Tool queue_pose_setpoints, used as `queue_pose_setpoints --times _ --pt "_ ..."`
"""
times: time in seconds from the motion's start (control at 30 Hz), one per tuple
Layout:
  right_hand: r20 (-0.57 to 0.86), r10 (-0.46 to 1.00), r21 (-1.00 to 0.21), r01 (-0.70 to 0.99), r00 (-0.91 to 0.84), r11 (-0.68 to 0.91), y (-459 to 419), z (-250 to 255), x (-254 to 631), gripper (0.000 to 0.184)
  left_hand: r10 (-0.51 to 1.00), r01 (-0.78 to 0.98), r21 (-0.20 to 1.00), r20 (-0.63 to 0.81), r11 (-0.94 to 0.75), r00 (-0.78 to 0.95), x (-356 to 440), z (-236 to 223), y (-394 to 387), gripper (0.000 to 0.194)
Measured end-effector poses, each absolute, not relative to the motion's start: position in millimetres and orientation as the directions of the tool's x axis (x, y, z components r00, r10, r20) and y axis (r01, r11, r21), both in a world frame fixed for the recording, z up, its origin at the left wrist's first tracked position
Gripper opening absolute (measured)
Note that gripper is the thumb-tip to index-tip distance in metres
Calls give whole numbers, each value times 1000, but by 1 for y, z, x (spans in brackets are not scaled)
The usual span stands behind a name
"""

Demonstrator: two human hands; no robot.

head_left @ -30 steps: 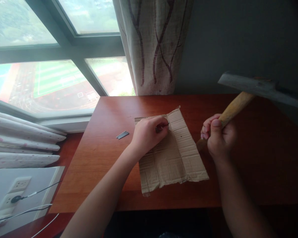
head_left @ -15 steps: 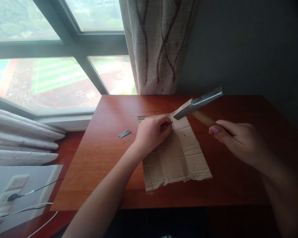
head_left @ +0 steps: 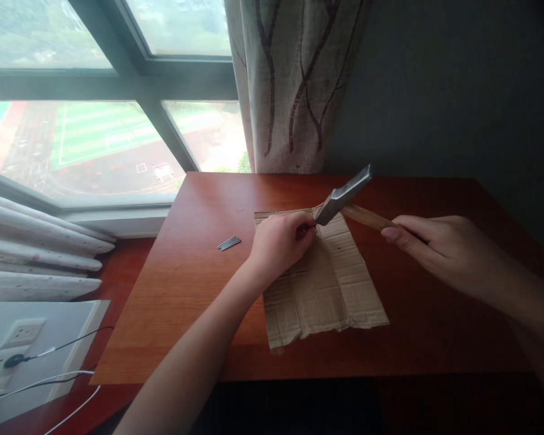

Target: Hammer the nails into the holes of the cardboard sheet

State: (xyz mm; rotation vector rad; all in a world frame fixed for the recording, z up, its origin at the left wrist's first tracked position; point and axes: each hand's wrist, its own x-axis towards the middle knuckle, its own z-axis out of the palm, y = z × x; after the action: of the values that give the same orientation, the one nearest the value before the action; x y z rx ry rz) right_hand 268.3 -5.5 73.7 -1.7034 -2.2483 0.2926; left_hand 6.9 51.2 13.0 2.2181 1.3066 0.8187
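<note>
A torn piece of brown cardboard (head_left: 326, 284) lies flat on a reddish wooden table (head_left: 199, 284). My left hand (head_left: 278, 241) rests on the cardboard's upper left part, its fingers pinched on a small dark nail (head_left: 309, 227) held against the sheet. My right hand (head_left: 428, 244) is wrapped round the wooden handle of a hammer (head_left: 344, 196). The hammer's grey metal head is down at the nail, right beside my left fingertips. A small dark hole shows in the cardboard a little to the right of the nail.
Several loose nails (head_left: 229, 243) lie in a small bunch on the table left of my left hand. A patterned curtain (head_left: 294, 84) hangs behind the table, with a large window (head_left: 95, 121) to its left. A wall socket with plugged cables (head_left: 18, 356) sits at the lower left.
The hammer was raised high at the right a second ago. My right hand has swung it down and left until its head reaches the nail. My left hand has stayed put.
</note>
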Motion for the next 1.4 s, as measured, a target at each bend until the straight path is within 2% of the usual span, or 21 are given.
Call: queue_pose_setpoints --times 0.47,1.0,1.2,1.4 --pt "182 955 -354 891 -233 284 -7 79 264 52 881 624 625 280 -469 382 6 12 52 11" --pt "118 958 -357 889 -262 287 -4 74 261 54 884 645 607 264 -463 386 6 11 53 12" --pt "173 956 -356 891 -235 283 -7 77 261 52 880 633 616 273 -469 388 6 11 52 11" --pt "183 940 -366 867 -289 338 -6 67 262 50 877 660 581 260 -477 404 6 12 53 11"
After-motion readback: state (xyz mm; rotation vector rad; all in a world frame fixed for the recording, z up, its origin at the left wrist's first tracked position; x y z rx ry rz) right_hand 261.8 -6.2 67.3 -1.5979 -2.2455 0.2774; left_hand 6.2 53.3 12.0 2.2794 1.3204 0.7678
